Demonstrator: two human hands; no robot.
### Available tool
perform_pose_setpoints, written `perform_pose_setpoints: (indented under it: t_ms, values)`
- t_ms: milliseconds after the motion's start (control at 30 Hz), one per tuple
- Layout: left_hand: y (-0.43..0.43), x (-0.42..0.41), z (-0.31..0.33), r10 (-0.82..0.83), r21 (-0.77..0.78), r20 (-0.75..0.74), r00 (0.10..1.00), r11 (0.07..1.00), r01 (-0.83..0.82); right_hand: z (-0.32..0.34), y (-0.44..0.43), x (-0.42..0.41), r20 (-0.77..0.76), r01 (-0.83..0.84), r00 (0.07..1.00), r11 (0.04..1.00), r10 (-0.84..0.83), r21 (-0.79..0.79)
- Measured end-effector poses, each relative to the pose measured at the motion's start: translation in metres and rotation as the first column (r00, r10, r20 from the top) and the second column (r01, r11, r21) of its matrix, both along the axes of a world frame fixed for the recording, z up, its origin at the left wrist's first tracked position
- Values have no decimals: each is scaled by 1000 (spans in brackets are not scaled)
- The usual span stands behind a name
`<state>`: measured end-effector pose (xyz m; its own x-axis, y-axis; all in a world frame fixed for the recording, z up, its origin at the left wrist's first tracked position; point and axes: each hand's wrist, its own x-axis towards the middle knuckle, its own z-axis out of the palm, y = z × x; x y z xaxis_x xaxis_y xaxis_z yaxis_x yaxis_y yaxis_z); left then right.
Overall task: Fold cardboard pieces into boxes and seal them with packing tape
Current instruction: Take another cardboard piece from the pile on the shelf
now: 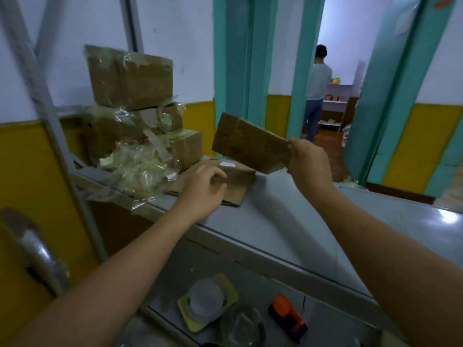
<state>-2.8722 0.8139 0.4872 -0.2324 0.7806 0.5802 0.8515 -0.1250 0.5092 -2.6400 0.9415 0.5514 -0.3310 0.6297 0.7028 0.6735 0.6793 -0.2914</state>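
Right fingers (294, 146) round cardboard (250, 144) (firmly, perhaps)

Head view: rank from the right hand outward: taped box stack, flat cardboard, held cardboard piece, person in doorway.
1. held cardboard piece, gripped in the right hand.
2. flat cardboard, just below-left.
3. taped box stack, farther left.
4. person, far back in doorway.

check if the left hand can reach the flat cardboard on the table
Probably yes: the left hand is open right above the flat cardboard, with nothing between; the taped boxes stand beside it.
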Motion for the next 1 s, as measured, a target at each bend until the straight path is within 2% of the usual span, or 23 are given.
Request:
perform_pose_setpoints:
  t_ms: [100,200,333,367,467,500,567,633,867,1000]
  values:
    - [29,25,5,-29,-104,223,974,993,53,16,7,47,-233,-48,972,995,27,-85]
    - [63,66,15,-64,-159,404,913,978,138,31,6,101,-357,-5,934,997,-24,-80]
    - [110,134,27,-205,-186,494,845,924,333,36,-6,177,-531,10,841,985,-100,-169]
    - [121,152,30,-257,-151,557,790,904,400,36,-10,195,-587,-8,802,979,-116,-204]
    - [148,202,35,-369,44,772,517,843,536,32,-19,241,-732,-96,655,940,-187,-326]
    - [157,217,37,-393,105,794,464,841,531,29,-21,254,-733,-93,645,930,-216,-356]
    - [175,241,36,-463,195,797,388,805,560,21,-24,277,-676,-60,692,913,-252,-403]
    - [188,263,37,-493,219,800,342,771,598,14,-26,292,-629,-65,734,896,-255,-440]
    - [212,290,17,-588,262,747,310,689,676,10,-11,315,-430,-33,882,885,-192,-464]
    - [210,286,13,-630,301,702,332,685,664,-3,-8,312,-341,-49,933,903,-112,-428]
